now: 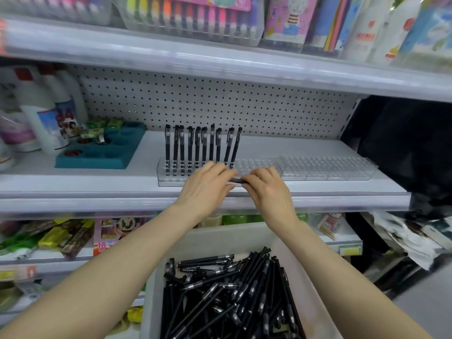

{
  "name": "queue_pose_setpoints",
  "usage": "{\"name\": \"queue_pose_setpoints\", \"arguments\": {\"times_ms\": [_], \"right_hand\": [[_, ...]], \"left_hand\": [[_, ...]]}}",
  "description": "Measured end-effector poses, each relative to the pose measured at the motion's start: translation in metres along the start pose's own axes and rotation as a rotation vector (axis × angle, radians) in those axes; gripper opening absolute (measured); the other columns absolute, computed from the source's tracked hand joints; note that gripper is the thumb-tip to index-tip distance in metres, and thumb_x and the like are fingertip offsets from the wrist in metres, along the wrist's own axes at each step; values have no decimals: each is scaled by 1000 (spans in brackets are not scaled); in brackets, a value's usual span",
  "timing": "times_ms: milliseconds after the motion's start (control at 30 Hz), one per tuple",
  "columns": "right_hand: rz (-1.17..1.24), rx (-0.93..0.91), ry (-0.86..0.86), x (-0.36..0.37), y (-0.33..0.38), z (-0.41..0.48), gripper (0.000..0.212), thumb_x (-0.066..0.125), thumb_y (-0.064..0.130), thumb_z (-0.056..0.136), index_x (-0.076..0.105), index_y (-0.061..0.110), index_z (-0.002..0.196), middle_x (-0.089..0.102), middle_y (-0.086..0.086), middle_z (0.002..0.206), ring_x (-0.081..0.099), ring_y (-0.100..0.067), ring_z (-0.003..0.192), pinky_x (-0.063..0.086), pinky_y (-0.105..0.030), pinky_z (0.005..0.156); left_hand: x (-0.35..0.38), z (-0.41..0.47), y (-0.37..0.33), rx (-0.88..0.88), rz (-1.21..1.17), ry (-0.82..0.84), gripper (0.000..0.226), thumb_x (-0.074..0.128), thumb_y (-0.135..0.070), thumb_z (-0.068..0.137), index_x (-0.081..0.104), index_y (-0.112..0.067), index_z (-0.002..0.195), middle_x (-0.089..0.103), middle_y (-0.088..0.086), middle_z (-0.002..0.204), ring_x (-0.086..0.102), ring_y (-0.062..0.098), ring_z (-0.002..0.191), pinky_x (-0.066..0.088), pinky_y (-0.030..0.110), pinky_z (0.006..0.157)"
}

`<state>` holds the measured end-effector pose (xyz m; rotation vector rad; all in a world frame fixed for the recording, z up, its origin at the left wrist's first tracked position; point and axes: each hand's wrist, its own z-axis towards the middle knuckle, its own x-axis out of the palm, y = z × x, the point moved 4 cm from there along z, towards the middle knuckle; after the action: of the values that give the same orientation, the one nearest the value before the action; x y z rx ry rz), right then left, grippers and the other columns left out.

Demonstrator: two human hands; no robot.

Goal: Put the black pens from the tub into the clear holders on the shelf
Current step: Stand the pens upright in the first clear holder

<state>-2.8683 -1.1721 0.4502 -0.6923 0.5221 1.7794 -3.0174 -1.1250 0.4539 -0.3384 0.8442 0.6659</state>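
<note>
Several black pens (195, 148) stand upright in the left clear holder (168, 181) on the middle shelf. A second clear holder (330, 168) to its right holds no pens. My left hand (208, 187) and my right hand (266, 189) meet in front of the left holder, and both grip one black pen (238, 180) that lies level between them. Below, a white tub (212, 234) holds a heap of black pens (232, 297); its lower part runs out of view.
A teal tray (97, 155) with small items and white bottles (44, 113) stand at the shelf's left. The shelf's front rail (97, 204) runs just below my hands. Marker sets fill the shelf above; packaged goods sit on the shelf below.
</note>
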Motion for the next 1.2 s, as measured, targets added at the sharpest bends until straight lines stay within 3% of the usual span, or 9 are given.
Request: {"name": "queue_pose_setpoints", "arguments": {"times_ms": [100, 233, 400, 533, 633, 700, 833, 1000, 1200], "right_hand": [[7, 72, 5, -5, -15, 6, 15, 61, 21, 93, 70, 10, 97, 61, -3, 88, 52, -27, 82, 48, -39, 60], [164, 313, -35, -18, -39, 24, 12, 61, 20, 94, 68, 12, 99, 61, 0, 87, 54, -20, 78, 39, -30, 66], [518, 625, -84, -17, -46, 55, 7, 59, 26, 95, 64, 22, 97, 68, 2, 83, 66, -20, 74, 51, -29, 70], [566, 608, -79, -7, -36, 74, 5, 55, 23, 97, 60, 22, 96, 66, 8, 76, 66, -9, 68, 49, -15, 59], [604, 607, -93, 3, -33, 81, 5, 55, 21, 97, 60, 20, 97, 66, 8, 78, 66, -5, 69, 48, -12, 59], [586, 600, -87, 11, -32, 83, 9, 55, 20, 97, 62, 16, 100, 68, 3, 81, 68, -10, 72, 50, -15, 62], [556, 599, -46, 24, -35, 78, 19, 57, 23, 96, 66, 11, 107, 72, -5, 87, 69, -21, 79, 56, -34, 74], [445, 577, 24, 34, -39, 68, 23, 58, 25, 96, 69, 8, 107, 66, -8, 95, 59, -27, 91, 40, -28, 73], [318, 475, 153, 40, -38, 67, 22, 58, 23, 96, 69, 6, 104, 66, -12, 101, 56, -30, 96, 39, -30, 73]], "left_hand": [[-1, -1, 12, -86, -5, 1, 52, 63, -38, 92, 53, -14, 137, 58, 2, 124, 52, 23, 113, 47, 35, 92], [0, -4, 27, -140, 91, -48, 43, 63, -35, 90, 61, -14, 128, 62, 4, 117, 55, 24, 107, 46, 40, 91], [11, -8, 38, -170, 126, -86, 37, 71, -28, 87, 65, -18, 121, 61, 5, 112, 52, 28, 104, 45, 45, 90], [13, -9, 37, -152, 113, -140, 35, 74, -22, 84, 67, -17, 118, 62, 6, 110, 51, 29, 99, 48, 45, 83], [14, -11, 40, -139, 118, -168, 34, 74, -22, 84, 68, -17, 117, 62, 6, 108, 50, 28, 97, 48, 44, 82], [16, -12, 40, -144, 110, -176, 35, 74, -23, 84, 68, -17, 118, 62, 6, 109, 49, 28, 97, 47, 43, 81], [19, -13, 42, -149, 95, -191, 35, 72, -23, 85, 67, -18, 119, 61, 6, 110, 48, 28, 98, 46, 43, 82], [22, -14, 43, -158, 101, -186, 36, 71, -26, 87, 66, -20, 122, 60, 5, 111, 46, 26, 99, 46, 43, 85], [21, -14, 42, -166, 85, -194, 37, 71, -24, 85, 66, -19, 122, 61, 7, 111, 48, 29, 100, 47, 46, 86]]}}
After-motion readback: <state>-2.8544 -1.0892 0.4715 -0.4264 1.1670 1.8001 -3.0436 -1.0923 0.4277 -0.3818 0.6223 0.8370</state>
